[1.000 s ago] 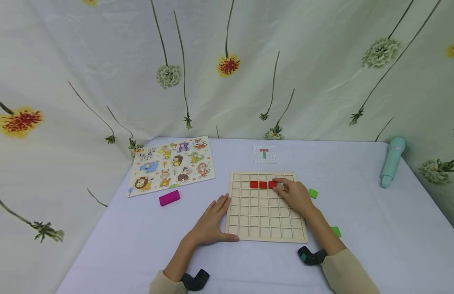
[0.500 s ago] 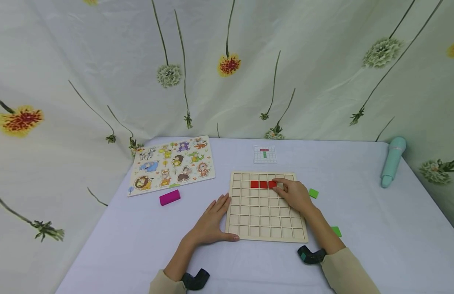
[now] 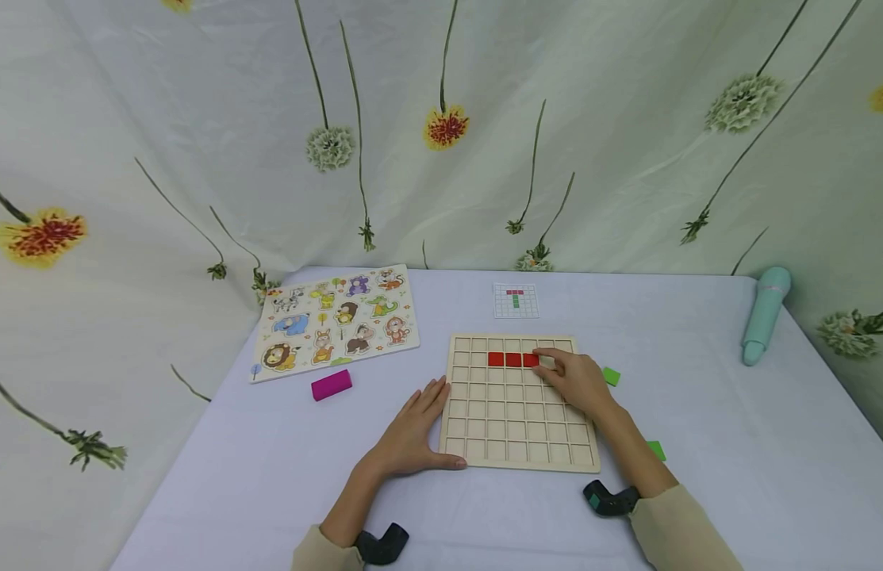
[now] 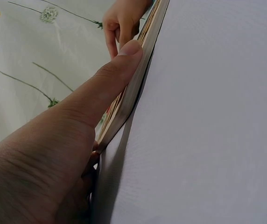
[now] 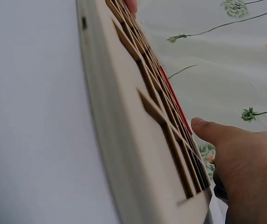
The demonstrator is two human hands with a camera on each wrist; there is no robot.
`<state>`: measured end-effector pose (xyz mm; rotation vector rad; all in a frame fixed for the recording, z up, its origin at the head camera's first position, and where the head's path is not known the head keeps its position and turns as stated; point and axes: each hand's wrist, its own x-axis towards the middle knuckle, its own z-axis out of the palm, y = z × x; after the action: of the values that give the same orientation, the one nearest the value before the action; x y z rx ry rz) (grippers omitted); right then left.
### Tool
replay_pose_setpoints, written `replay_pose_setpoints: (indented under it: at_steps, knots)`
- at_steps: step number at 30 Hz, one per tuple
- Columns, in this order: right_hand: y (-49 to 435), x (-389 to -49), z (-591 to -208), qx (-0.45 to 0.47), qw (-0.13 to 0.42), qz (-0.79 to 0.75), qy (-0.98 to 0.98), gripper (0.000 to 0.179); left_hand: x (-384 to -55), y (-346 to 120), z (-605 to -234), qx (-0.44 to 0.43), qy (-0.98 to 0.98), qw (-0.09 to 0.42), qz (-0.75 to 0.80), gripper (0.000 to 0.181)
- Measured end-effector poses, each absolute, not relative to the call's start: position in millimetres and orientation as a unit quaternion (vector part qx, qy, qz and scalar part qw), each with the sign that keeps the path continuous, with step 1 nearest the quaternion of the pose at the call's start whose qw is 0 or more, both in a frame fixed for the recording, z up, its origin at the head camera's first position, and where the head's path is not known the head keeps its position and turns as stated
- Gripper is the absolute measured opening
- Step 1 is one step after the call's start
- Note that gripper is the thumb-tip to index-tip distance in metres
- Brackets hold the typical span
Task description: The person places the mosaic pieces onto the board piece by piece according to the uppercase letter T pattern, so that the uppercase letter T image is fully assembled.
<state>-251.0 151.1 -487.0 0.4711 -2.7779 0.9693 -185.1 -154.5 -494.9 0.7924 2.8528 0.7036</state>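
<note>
A wooden grid board [image 3: 516, 412] lies on the table, with three red square tiles [image 3: 513, 360] side by side in its second row from the back. My left hand [image 3: 408, 438] rests against the board's left side, fingers straight along the edge and thumb across the front left corner; the left wrist view shows that thumb [image 4: 110, 77] on the rim. At the rightmost red tile, my right hand [image 3: 575, 382] pinches with thumb and index finger. The right wrist view catches the red tiles edge-on as a thin strip [image 5: 175, 100], with the right thumb [image 5: 208, 129] at its end.
Two green tiles [image 3: 612, 376] lie right of the board, one partly behind the right forearm. A pattern card [image 3: 516, 300] sits behind it. At left are an animal puzzle board [image 3: 334, 321] and a magenta block [image 3: 332, 385]. A teal microphone-shaped object [image 3: 766, 316] lies far right.
Almost nothing differs. Both hands stay in the same places on the board, and the whole head view has shifted very slightly.
</note>
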Motion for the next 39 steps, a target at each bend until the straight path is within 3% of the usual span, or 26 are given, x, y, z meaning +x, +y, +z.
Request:
replay_pose_setpoints:
  at_steps: [24, 39]
  knots:
    - [243.7, -214.7, -491.8, 0.090, 0.182, 0.288, -0.936, 0.036, -184.7, -156.8, -494.0, 0.259, 0.937, 0.046, 0.231, 0.119]
    - [250.7, -210.8, -495.3, 0.082, 0.163, 0.289, -0.940, 0.037, -185.2, -154.4, -494.2, 0.269, 0.935, 0.041, 0.229, 0.118]
